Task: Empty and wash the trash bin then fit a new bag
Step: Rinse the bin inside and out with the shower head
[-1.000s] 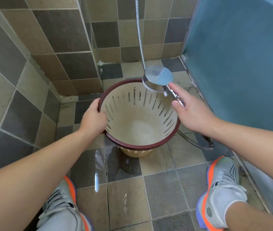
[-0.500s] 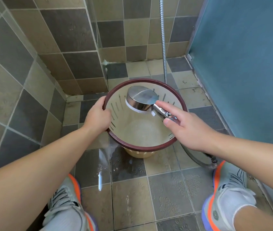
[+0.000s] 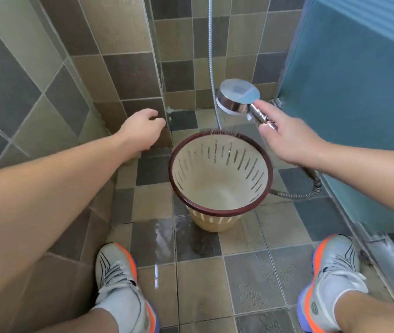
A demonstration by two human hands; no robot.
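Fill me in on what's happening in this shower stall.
A person is rinsing out a trash bin that stands upright on the wet tiled floor. The right hand holds a shower head by its handle above the bin's far rim, with water spraying down. The left hand is off the bin, loosely curled beside the wall, holding nothing. The bin looks empty, with no bag in it.

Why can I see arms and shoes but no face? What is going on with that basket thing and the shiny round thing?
The camera sits on the person's head and looks down, so you see only arms, legs and two shoes. The right hand holds a shiny shower head by its handle. Water sprays from it down onto the trash bin, a cream basket with slits and a dark red rim, standing on the wet tiled floor. The left hand is off the bin, holding nothing, fingers loosely curled. The bin looks empty inside.
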